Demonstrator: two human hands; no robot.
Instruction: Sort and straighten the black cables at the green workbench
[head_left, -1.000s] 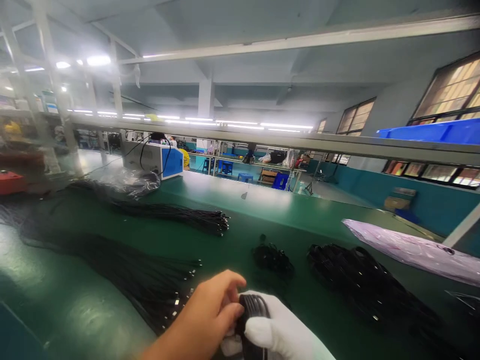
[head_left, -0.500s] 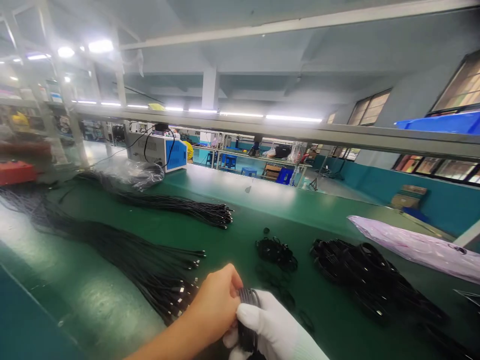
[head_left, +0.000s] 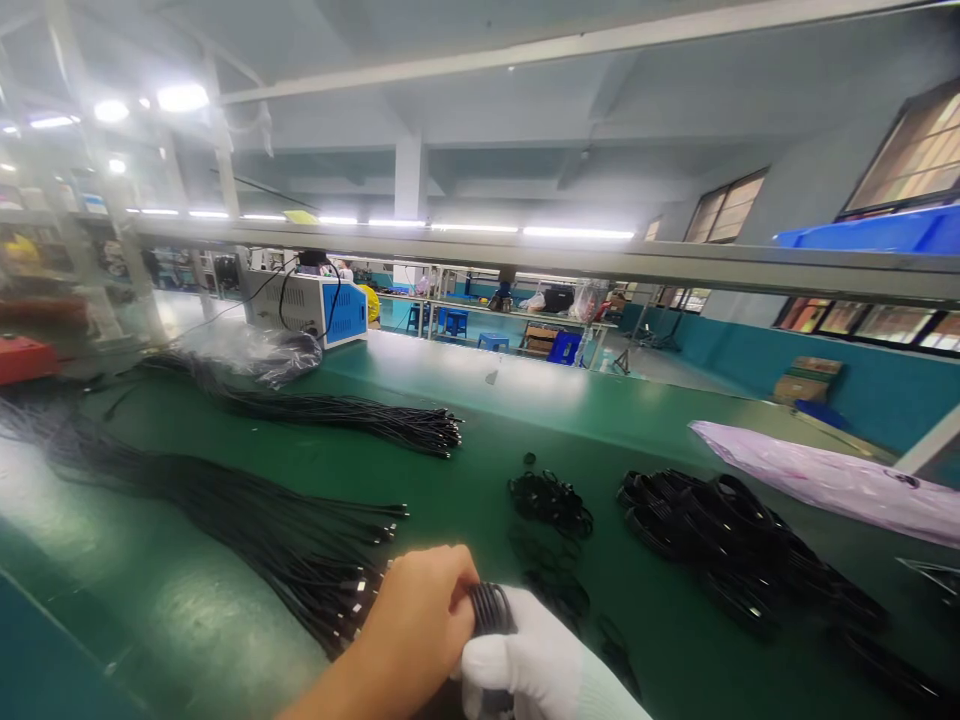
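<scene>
A coiled black cable (head_left: 491,608) is between my hands at the bottom middle of the view, its loops stacked side by side. My right hand (head_left: 529,650), in a white glove, is closed around the coil with the thumb across its front. My left hand (head_left: 424,615) is bare, its fingers curled against the coil's left side; the fingertips are mostly hidden. Left of it lies a bundle of long black cables (head_left: 247,505) with metal plug ends pointing toward my hands. Beyond my right hand sits a small heap of thin black loops (head_left: 551,502).
A second cable bundle (head_left: 345,412) lies farther back on the green table (head_left: 480,450). To the right are a pile of coiled black cables (head_left: 720,530) and a pinkish plastic bag (head_left: 825,480). A blue-and-grey machine (head_left: 307,305) stands behind clear plastic (head_left: 277,355).
My left hand has turned slightly over the coil, and both hands have shifted a little left in the view. The coil stays held. The whole view has moved slightly.
</scene>
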